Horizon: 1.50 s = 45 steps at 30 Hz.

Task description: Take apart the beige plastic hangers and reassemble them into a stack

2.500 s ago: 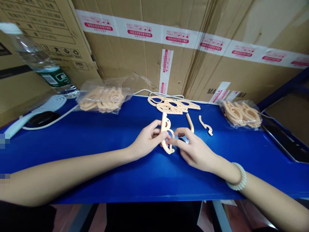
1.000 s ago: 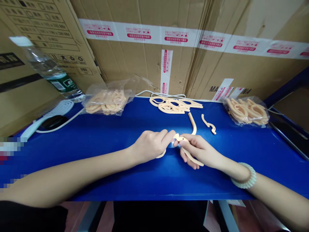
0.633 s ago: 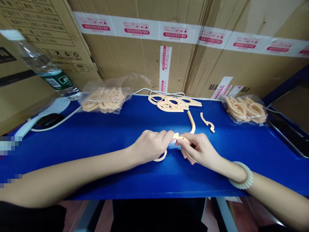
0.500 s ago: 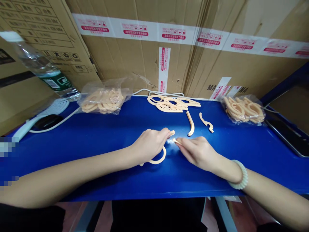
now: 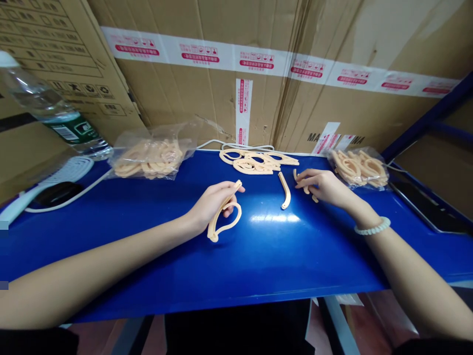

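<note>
My left hand point(image 5: 219, 203) is closed around a beige plastic folding hanger arm point(image 5: 237, 217), raised a little off the blue table, its loop hanging below the fingers. A second strip seems to lie along it, partly hidden by the hand. Farther right, my right hand point(image 5: 325, 187) reaches down with curled fingers over a small S-shaped hanger hook point(image 5: 295, 173), and its fingertips are around the hook's middle. Between the hands a curved hanger strip point(image 5: 284, 191) lies alone on the table.
Behind lies a pile of beige hanger arms point(image 5: 254, 162). Clear bags of such parts stand left point(image 5: 148, 158) and right point(image 5: 358, 167). At the left are a water bottle point(image 5: 70, 128), a hairbrush point(image 5: 55, 182) and a black mouse-like object point(image 5: 59, 194); a phone point(image 5: 424, 204) lies right. Cardboard point(image 5: 207, 98) walls the back.
My hands have parted. The right one has moved away and to the right onto the hook. My left hand has turned, lifting the looped arm into view. The camera has shifted slightly.
</note>
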Tool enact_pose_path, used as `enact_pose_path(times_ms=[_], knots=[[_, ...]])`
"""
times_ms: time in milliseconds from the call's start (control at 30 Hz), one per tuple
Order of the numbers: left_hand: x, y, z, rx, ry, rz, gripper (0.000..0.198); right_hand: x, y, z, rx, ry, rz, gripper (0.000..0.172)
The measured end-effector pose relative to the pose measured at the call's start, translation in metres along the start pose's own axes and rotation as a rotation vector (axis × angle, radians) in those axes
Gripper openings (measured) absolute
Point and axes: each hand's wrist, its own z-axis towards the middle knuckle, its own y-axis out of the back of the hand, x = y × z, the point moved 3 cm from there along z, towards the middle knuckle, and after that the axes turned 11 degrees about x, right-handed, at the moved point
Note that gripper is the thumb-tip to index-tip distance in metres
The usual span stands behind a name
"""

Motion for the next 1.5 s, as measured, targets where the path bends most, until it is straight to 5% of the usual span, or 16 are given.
enact_pose_path(times_ms=[200, 333, 500, 700, 800, 867, 967, 1033, 1267, 1500], knots=[[0.0, 0.005, -0.003, -0.144, -0.09, -0.145, 0.022, 0.005, 0.001, 0.0, 0.028, -0.035, -0.055, 0.038], [0.001, 0.001, -0.005, -0.204, -0.122, -0.178, 0.028, 0.063, 0.002, 0.009, -0.214, 0.073, -0.085, 0.038], [0.003, -0.009, -0.008, -0.126, -0.195, -0.144, 0.039, 0.141, -0.027, 0.018, -0.128, 0.404, -0.317, 0.037], [0.008, -0.012, -0.012, -0.102, -0.261, -0.025, 0.047, 0.129, -0.038, 0.018, -0.082, 0.356, -0.284, 0.025], [0.002, -0.006, -0.018, -0.278, -0.501, 0.247, 0.05, 0.119, -0.036, 0.017, -0.091, 0.27, -0.192, 0.029], [-0.005, -0.01, -0.026, -0.318, -0.741, 0.648, 0.047, 0.119, -0.036, 0.017, -0.112, 0.246, -0.203, 0.028], [-0.004, -0.028, -0.035, -0.091, -0.982, 1.28, 0.03, 0.124, -0.04, 0.015, -0.117, 0.266, -0.231, 0.026], [0.002, -0.037, -0.037, 0.039, -1.018, 1.484, 0.018, 0.128, -0.042, 0.015, -0.109, 0.284, -0.238, 0.026], [0.01, -0.04, -0.03, 0.14, -0.909, 1.64, 0.033, 0.132, -0.045, 0.016, -0.114, 0.292, -0.171, 0.025], [0.013, -0.038, -0.028, 0.272, -0.905, 1.59, 0.034, 0.126, -0.051, 0.016, -0.019, 0.261, 0.161, 0.027]])
